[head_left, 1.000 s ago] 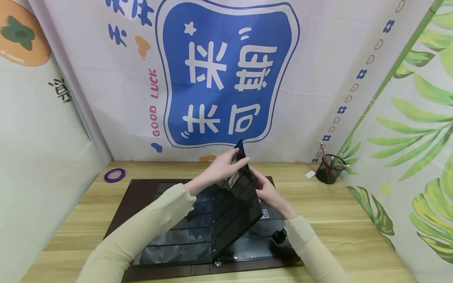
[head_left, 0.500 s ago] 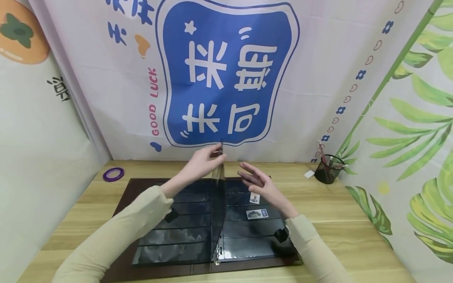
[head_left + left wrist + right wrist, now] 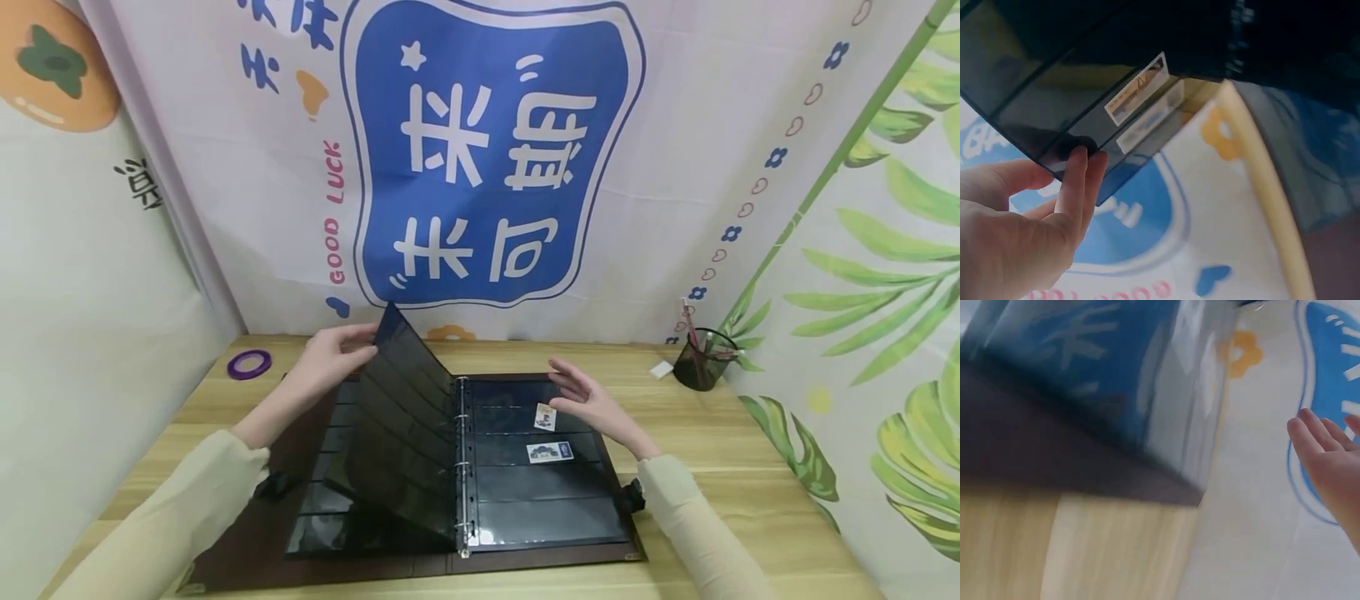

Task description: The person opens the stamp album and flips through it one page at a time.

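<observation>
A stamp album with a brown cover (image 3: 247,542) and black pocket pages lies spread on the table. My left hand (image 3: 330,362) pinches the outer top corner of a raised page (image 3: 405,417), which leans left from the metal ring spine (image 3: 462,467). In the left wrist view, a postage stamp (image 3: 1137,89) sits in a strip on that page's underside, near my fingers (image 3: 1074,181). Over the top of the right page (image 3: 551,508), my right hand (image 3: 596,404) hovers with loosely bent fingers, holding nothing. Two stamps, one small (image 3: 545,417) and one wide (image 3: 550,452), show in that page's strips.
A purple ring-shaped roll (image 3: 249,364) lies at the table's back left. At the back right stand a black mesh pen cup (image 3: 697,362) holding several pens and, beside it, a small white block (image 3: 662,369). A printed cloth (image 3: 675,167) hangs behind the wooden table (image 3: 727,492).
The page in my left hand has swung from right of the spine, through upright, over to the left. My right hand has let go of it and moved right, uncovering the two stamps.
</observation>
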Motion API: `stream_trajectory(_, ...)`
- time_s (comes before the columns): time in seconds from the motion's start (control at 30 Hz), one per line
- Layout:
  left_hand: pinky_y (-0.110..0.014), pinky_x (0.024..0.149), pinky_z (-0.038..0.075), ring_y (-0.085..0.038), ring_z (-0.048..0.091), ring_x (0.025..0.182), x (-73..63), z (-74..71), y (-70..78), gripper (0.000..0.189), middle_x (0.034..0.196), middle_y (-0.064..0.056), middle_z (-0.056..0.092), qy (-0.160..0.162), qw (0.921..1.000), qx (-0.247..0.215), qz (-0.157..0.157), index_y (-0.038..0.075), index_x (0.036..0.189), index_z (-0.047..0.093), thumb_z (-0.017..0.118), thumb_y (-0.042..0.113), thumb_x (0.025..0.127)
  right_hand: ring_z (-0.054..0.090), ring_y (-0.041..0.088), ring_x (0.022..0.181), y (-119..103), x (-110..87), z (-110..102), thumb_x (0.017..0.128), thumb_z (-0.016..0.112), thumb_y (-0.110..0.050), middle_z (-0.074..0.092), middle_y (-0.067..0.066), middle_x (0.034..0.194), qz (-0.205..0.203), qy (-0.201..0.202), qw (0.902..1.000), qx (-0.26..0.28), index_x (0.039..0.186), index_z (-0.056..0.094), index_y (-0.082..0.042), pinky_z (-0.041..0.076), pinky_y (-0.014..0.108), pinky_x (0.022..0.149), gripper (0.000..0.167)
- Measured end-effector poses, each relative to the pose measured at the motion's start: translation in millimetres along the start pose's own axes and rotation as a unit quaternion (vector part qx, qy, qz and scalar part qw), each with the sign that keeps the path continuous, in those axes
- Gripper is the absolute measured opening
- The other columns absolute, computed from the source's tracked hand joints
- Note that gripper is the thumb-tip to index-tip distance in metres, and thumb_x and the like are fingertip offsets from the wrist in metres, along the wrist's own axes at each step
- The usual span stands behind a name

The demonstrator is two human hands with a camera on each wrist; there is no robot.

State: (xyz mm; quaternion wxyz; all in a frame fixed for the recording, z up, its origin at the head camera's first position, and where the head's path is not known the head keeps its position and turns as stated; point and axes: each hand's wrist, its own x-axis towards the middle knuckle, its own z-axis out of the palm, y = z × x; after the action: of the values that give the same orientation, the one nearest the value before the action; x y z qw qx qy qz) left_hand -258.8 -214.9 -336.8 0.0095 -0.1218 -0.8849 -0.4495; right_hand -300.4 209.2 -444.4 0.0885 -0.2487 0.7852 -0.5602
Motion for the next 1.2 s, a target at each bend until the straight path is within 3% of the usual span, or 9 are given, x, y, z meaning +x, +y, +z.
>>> stream_trajectory(0.1,-0.052,0.098,0.053,-0.048,0.058,0.123,-6.5,-3.2,-19.3,0.048,0.14,-0.033,0.052,0.015,0.9997,0.019,-0.002,-0.01,0.143,0.045,0.054,0.011,0.1,0.031,0.041,0.148,10,-0.3,-7,0.094,0.068,-0.021,0.027,0.02,0.162,0.016,0.009,0.9973,-0.071,0.158,0.024,-0.006,0.027,0.057,0.12,0.079)
stream_trajectory(0.27,-0.05,0.094,0.055,-0.051,0.061,0.116,-14.4,-2.6,-52.6,0.047,0.134,-0.039,0.053,0.022,0.999,0.036,-0.01,-0.017,0.139,0.044,0.054,0.0,0.096,0.033,0.044,0.146,23,0.2,-16,0.092,0.072,-0.028,0.032,0.022,0.16,0.046,0.004,0.9842,-0.171,0.156,0.029,-0.005,0.03,0.062,0.117,0.08)
stream_trajectory(0.43,-0.046,0.085,0.059,-0.049,0.065,0.107,-21.7,1.6,-79.8,0.049,0.127,-0.041,0.057,0.021,0.9975,0.059,-0.032,-0.019,0.135,0.047,0.059,-0.001,0.092,0.031,0.044,0.147,29,-0.3,-19,0.09,0.073,-0.032,0.031,0.02,0.161,0.067,-0.013,0.9713,-0.228,0.155,0.031,-0.007,0.032,0.063,0.115,0.082)
stream_trajectory(0.6,-0.049,0.08,0.059,-0.044,0.07,0.092,-26.3,9.4,-102.0,0.05,0.11,-0.037,0.067,0.041,0.992,0.116,-0.029,-0.021,0.127,0.052,0.068,-0.002,0.083,0.031,0.044,0.147,34,-0.8,-19,0.089,0.074,-0.036,0.033,0.021,0.16,0.067,-0.026,0.9645,-0.254,0.154,0.034,-0.005,0.031,0.063,0.115,0.083)
stream_trajectory(0.7,-0.047,0.076,0.059,-0.04,0.071,0.086,-29.6,16.3,-111.9,0.05,0.102,-0.033,0.069,0.047,0.9877,0.145,-0.035,-0.021,0.123,0.054,0.069,-0.004,0.079,0.031,0.044,0.147,36,-0.7,-20,0.088,0.075,-0.039,0.033,0.022,0.159,0.068,-0.034,0.9622,-0.261,0.154,0.034,-0.004,0.03,0.063,0.115,0.085)
stream_trajectory(0.87,-0.046,0.074,0.058,-0.038,0.07,0.088,-33.9,27.0,-122.3,0.05,0.103,-0.032,0.069,0.05,0.9828,0.171,-0.049,-0.02,0.123,0.055,0.071,-0.004,0.078,0.028,0.045,0.148,38,-0.3,-21,0.086,0.076,-0.042,0.03,0.023,0.16,0.077,-0.043,0.9581,-0.272,0.154,0.033,-0.003,0.029,0.063,0.116,0.089)
stream_trajectory(1.03,-0.05,0.074,0.056,-0.04,0.067,0.09,-35.6,36.8,-129.9,0.056,0.103,-0.031,0.068,0.056,0.9776,0.2,-0.033,-0.021,0.124,0.054,0.077,0.0,0.077,0.025,0.048,0.148,40,1.0,-24,0.085,0.076,-0.043,0.026,0.025,0.161,0.082,-0.052,0.9521,-0.29,0.154,0.032,-0.001,0.028,0.065,0.116,0.092)
stream_trajectory(1.2,-0.058,0.085,0.052,-0.048,0.061,0.103,-38.2,46.6,-134.7,0.065,0.115,-0.036,0.062,0.053,0.9713,0.231,-0.021,-0.018,0.13,0.052,0.08,0.01,0.079,0.021,0.048,0.149,45,2.4,-28,0.082,0.08,-0.042,0.021,0.027,0.163,0.089,-0.06,0.9475,-0.301,0.155,0.029,0.001,0.025,0.065,0.117,0.098)
